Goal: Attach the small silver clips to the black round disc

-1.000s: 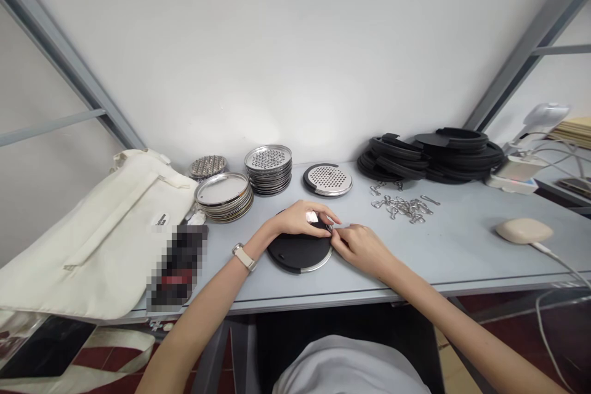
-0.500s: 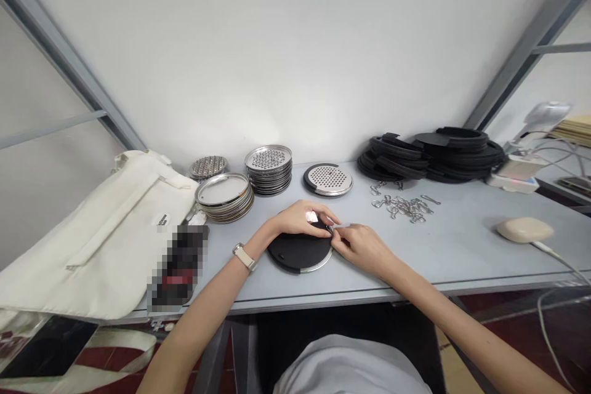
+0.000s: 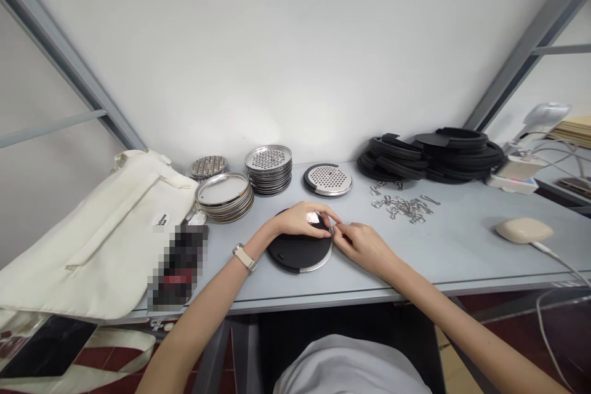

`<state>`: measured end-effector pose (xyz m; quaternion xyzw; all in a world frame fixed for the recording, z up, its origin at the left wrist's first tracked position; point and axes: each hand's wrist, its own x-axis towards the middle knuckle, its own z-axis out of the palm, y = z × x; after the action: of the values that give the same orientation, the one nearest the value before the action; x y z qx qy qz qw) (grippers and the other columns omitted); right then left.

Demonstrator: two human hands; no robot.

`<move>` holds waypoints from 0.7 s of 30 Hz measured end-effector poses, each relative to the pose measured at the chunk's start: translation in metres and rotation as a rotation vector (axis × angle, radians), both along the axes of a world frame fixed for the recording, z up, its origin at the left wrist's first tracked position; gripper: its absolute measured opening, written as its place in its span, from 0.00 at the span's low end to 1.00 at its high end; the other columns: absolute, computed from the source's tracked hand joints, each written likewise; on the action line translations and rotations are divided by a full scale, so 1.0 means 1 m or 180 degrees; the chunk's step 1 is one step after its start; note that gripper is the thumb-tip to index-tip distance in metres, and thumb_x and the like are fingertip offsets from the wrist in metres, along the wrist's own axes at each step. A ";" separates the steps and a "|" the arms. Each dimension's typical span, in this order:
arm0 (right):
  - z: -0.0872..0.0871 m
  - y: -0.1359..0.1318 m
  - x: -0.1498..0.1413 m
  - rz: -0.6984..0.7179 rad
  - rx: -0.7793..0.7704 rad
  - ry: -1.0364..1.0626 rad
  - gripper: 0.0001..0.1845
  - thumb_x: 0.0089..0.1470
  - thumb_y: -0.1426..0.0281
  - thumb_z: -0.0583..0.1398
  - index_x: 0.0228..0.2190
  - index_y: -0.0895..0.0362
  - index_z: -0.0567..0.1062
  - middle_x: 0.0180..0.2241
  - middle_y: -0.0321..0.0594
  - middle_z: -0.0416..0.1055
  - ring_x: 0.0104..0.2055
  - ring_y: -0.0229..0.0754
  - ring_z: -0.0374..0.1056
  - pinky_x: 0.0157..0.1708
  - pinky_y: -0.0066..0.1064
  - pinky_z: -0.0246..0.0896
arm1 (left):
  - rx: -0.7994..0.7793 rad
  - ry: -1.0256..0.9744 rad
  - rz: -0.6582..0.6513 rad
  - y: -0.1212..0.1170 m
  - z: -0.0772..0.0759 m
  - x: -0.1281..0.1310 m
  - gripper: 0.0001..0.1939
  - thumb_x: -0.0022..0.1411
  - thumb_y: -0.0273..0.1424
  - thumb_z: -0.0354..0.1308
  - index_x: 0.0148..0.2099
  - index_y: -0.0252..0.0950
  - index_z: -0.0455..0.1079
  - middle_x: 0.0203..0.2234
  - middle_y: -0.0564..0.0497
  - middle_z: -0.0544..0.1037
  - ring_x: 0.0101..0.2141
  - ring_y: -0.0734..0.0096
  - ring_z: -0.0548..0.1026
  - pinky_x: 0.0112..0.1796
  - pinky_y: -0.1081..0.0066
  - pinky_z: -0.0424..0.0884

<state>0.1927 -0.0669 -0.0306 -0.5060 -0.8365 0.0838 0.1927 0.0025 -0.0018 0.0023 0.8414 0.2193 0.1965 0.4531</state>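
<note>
Head view: clock centred on the black disc, 12 pointing away from the person.
Black disc: (image 3: 300,252) flat on the grey table (image 3: 462,246) in front of the person, a silvery edge showing at 4 to 5 o'clock.
Left hand: (image 3: 300,219) arched over the disc's far side, thumb and forefinger curving to its 2 o'clock edge; whether they grip anything I cannot tell.
Right hand: (image 3: 359,242) thumb and forefinger pinching a small metal piece (image 3: 331,231) at that edge, close to the left fingertips.
Metal clips: (image 3: 404,208) loose, at 2 o'clock.
Black parts: (image 3: 392,157) heaped beyond the clips.
Perforated disc: (image 3: 329,180) black-edged, at 1 o'clock.
Grater stack: (image 3: 268,169) at 11 o'clock.
Metal disc stack: (image 3: 225,197) at 10 o'clock.
Cream bag: (image 3: 101,240) at 9 o'clock.
Beige device: (image 3: 524,230) at 3 o'clock, white cable (image 3: 554,258) attached.
</note>
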 end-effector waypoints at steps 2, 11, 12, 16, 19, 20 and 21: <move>0.001 0.000 0.000 0.0012 0.0036 0.0014 0.19 0.61 0.65 0.44 0.24 0.56 0.67 0.21 0.39 0.68 0.22 0.38 0.63 0.25 0.28 0.46 | -0.0001 0.0022 0.0097 0.000 0.000 0.000 0.18 0.55 0.33 0.60 0.48 0.34 0.70 0.35 0.49 0.76 0.37 0.72 0.73 0.41 0.74 0.66; 0.002 0.000 -0.001 0.0053 0.0043 0.0096 0.17 0.62 0.65 0.44 0.28 0.55 0.66 0.21 0.38 0.67 0.23 0.39 0.62 0.26 0.28 0.49 | -0.0221 -0.0017 0.0142 0.001 -0.002 0.001 0.18 0.56 0.33 0.60 0.48 0.33 0.69 0.34 0.48 0.77 0.36 0.71 0.74 0.39 0.73 0.67; 0.002 0.000 -0.002 0.0056 0.0056 0.0091 0.17 0.62 0.66 0.43 0.28 0.55 0.66 0.21 0.38 0.67 0.22 0.39 0.62 0.26 0.28 0.49 | -0.0215 -0.0036 0.0154 0.002 -0.003 0.001 0.17 0.56 0.33 0.59 0.47 0.33 0.69 0.33 0.48 0.77 0.36 0.71 0.73 0.39 0.73 0.67; 0.005 -0.001 -0.002 0.0101 0.0139 0.0043 0.15 0.62 0.66 0.44 0.29 0.55 0.65 0.21 0.36 0.65 0.23 0.38 0.60 0.25 0.28 0.48 | -0.0037 -0.0176 0.0422 0.005 -0.005 0.001 0.12 0.57 0.33 0.58 0.42 0.32 0.70 0.33 0.49 0.75 0.34 0.73 0.72 0.36 0.74 0.66; 0.006 -0.003 -0.001 0.0203 0.0213 -0.0027 0.14 0.61 0.66 0.44 0.28 0.55 0.64 0.21 0.36 0.65 0.24 0.39 0.61 0.27 0.28 0.48 | 0.0074 -0.0300 0.0459 0.007 -0.006 0.002 0.10 0.57 0.32 0.58 0.39 0.31 0.70 0.33 0.48 0.75 0.36 0.73 0.72 0.40 0.73 0.66; 0.007 -0.003 -0.001 0.0251 0.0222 -0.0033 0.16 0.62 0.67 0.44 0.26 0.55 0.64 0.21 0.36 0.65 0.25 0.39 0.61 0.28 0.29 0.49 | 0.0086 -0.0314 0.0451 0.007 -0.006 0.002 0.09 0.57 0.32 0.58 0.38 0.31 0.70 0.33 0.48 0.75 0.36 0.72 0.72 0.41 0.73 0.66; 0.007 -0.003 0.000 0.0284 0.0221 -0.0031 0.18 0.62 0.67 0.42 0.24 0.55 0.64 0.21 0.37 0.66 0.25 0.39 0.61 0.29 0.29 0.50 | 0.0093 -0.0313 0.0447 0.007 -0.006 0.002 0.09 0.57 0.32 0.58 0.37 0.31 0.70 0.33 0.48 0.75 0.36 0.72 0.72 0.41 0.73 0.66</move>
<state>0.1925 -0.0704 -0.0236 -0.4616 -0.8616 0.0609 0.2021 0.0043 0.0057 -0.0038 0.8198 0.2524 0.2720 0.4362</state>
